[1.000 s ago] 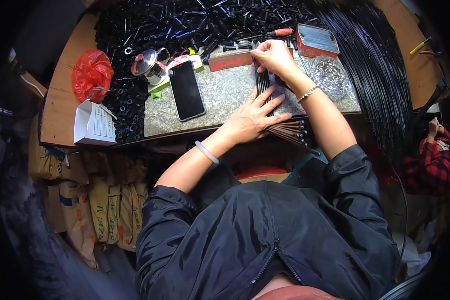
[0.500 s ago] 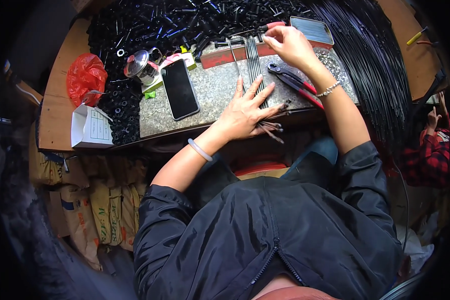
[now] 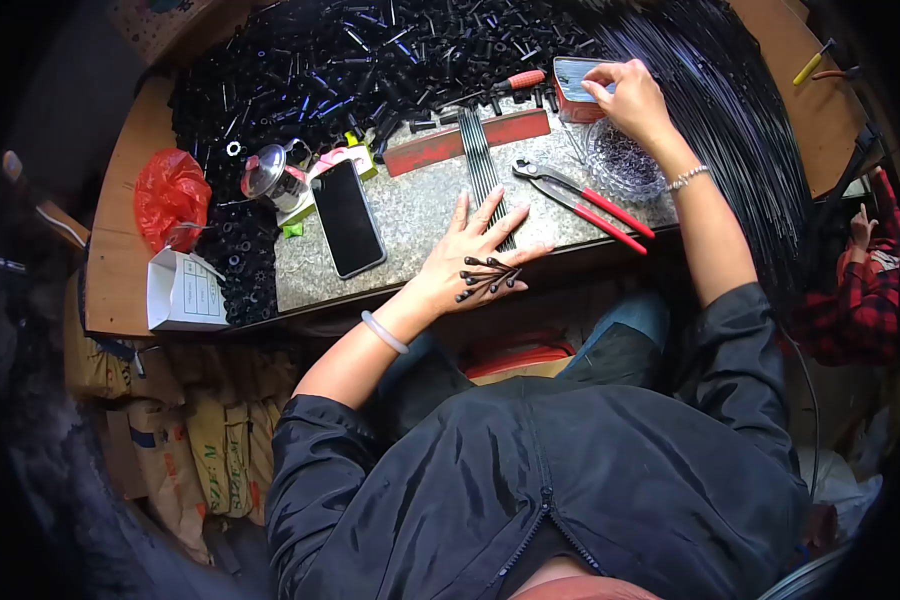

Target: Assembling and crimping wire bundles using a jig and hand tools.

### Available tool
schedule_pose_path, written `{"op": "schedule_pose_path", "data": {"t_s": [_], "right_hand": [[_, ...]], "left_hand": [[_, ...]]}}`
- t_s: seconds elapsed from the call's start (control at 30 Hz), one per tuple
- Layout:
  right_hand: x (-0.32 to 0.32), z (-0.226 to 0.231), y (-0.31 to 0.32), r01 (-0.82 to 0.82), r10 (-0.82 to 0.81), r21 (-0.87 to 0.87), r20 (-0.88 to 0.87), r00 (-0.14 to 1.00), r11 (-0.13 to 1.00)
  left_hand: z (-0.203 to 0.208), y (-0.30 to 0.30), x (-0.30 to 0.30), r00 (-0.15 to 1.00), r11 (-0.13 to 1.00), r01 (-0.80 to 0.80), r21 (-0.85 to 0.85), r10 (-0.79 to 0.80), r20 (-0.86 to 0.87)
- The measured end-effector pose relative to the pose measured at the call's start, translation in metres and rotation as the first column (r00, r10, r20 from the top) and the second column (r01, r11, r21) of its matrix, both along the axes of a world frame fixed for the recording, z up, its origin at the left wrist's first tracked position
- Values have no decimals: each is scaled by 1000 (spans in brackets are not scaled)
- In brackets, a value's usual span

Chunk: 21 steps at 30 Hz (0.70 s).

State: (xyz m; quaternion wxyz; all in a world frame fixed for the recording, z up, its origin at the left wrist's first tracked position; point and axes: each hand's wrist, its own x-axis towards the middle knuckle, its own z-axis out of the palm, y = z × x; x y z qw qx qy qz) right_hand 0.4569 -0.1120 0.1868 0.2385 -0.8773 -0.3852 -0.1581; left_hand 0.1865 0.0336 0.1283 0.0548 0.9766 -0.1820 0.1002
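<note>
My left hand (image 3: 470, 245) lies palm down with fingers spread, across a bundle of thin dark metal rods (image 3: 481, 165). Several black knobbed ends (image 3: 485, 278) show at its thumb side; whether they belong to these rods I cannot tell. The rods' far ends meet a red bar (image 3: 420, 152). My right hand (image 3: 625, 100) is above a tin box (image 3: 570, 70) of thin pale pins, thumb and fingertips pinched together. Whatever is in that pinch is too small to make out. Pliers with red handles (image 3: 600, 222) lie between the hands.
Beneath my right wrist stands a clear bowl (image 3: 625, 165) of small dark pieces. A phone (image 3: 350, 220), a lidded glass jar (image 3: 270, 175) and a red plastic bag (image 3: 172, 198) sit on the left. Black bolts (image 3: 350, 50) heap up behind; long black rods (image 3: 710, 90) cover the right.
My right hand has moved right, from beside the red bar to over the tin box. A rod that lay apart is now in line with the bundle. The whole view has shifted slightly.
</note>
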Motion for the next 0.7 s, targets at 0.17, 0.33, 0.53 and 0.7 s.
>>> {"op": "schedule_pose_path", "data": {"t_s": [0.17, 0.33, 0.53, 0.7], "right_hand": [[30, -12, 6, 29, -38, -164, -55, 998, 986], [38, -15, 11, -13, 1, -220, -53, 999, 976], [41, -21, 8, -98, 104, -83, 73, 992, 992], [36, -13, 12, -52, 48, 41, 107, 993, 998]], "left_hand": [[-2, -1, 2, 999, 999, -2, 37, 3, -32], [0, -5, 1, 996, 1000, -5, -11, 6, 87], [-4, -2, 1, 998, 995, -12, 96, 6, 61], [-3, -3, 0, 999, 996, -25, 82, 23, 25]]}}
